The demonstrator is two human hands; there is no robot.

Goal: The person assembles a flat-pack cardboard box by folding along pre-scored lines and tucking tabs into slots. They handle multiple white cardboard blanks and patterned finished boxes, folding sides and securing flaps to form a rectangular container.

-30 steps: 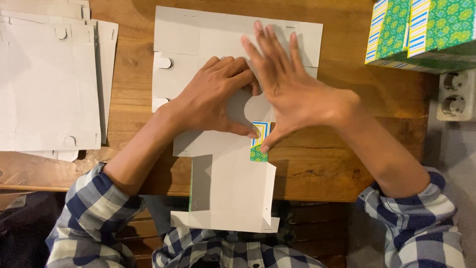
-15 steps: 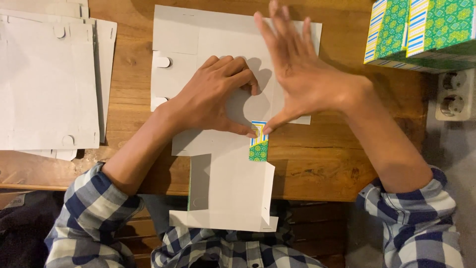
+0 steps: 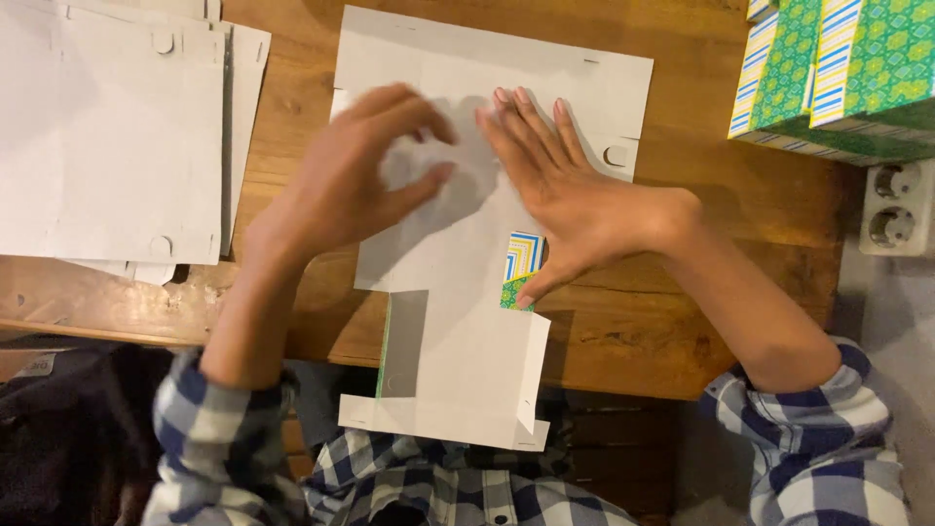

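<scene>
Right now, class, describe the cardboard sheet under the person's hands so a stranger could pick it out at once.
On the wooden table, between the stack of flat white sheets and the green patterned boxes, lies one unfolded box blank. Its lower end overhangs the table's near edge. Only it shows a folded-up flap with blue-yellow stripes and green print.

You look down on a warm brown wooden table (image 3: 740,244) with a worn front edge, and a white double wall socket (image 3: 896,206) sits beyond its right side.
</scene>
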